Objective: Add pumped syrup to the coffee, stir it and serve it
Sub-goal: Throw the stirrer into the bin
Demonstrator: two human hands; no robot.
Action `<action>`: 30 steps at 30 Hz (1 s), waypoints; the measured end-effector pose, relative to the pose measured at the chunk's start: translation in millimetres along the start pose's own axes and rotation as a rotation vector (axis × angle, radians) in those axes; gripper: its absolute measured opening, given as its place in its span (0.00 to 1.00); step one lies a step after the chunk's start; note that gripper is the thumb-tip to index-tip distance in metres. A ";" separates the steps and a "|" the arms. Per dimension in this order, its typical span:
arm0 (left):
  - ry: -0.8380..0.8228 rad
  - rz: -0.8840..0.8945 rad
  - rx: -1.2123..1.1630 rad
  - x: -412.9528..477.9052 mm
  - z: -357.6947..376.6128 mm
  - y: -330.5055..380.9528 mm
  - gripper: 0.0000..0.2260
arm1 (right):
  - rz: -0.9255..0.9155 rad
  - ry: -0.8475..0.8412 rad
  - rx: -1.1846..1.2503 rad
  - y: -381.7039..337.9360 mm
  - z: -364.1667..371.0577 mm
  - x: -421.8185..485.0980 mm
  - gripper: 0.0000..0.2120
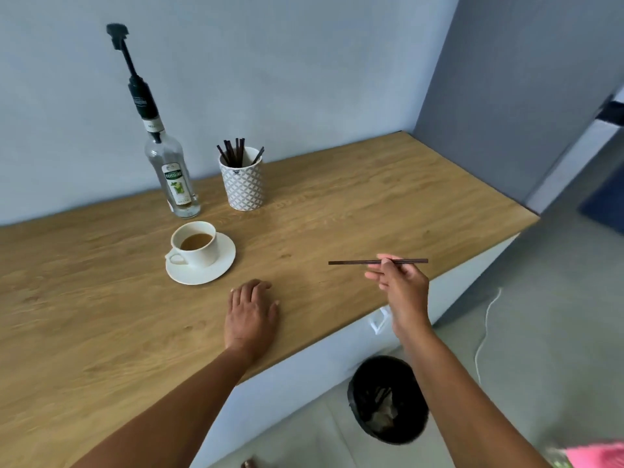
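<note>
On the wooden countertop (337,204) a white ceramic cup (196,246) about half full of light brown coffee stands on a white saucer (216,268), just in front of a clear glass syrup bottle (175,177) with a black pump, which looks nearly empty. Beside the bottle, a patterned grey-and-white cup (242,185) holds several dark stir sticks. The right hand (401,285) pinches one thin dark stir stick (354,262) level above the counter's edge, well right of the coffee; the left hand (251,315) lies flat, fingers loosely spread, near the saucer, and a black bin (388,400) with some rubbish sits on the floor.
</note>
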State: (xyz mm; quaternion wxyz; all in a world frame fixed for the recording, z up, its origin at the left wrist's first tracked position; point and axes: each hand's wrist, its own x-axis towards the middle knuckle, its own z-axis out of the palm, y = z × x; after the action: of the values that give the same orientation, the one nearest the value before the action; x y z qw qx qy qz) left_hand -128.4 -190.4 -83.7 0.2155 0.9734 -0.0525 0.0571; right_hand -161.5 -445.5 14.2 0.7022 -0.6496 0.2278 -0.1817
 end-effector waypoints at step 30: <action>-0.141 0.011 0.161 53.9 57.2 67.8 0.30 | 0.286 0.388 -0.490 97.0 -168.2 35.0 0.18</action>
State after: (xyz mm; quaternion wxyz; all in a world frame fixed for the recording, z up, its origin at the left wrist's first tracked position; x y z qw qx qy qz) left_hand -78.6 -280.0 -99.9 0.1321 0.9889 -0.0679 -0.0062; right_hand -229.9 -595.6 -94.0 0.4873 -0.7138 0.4828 -0.1412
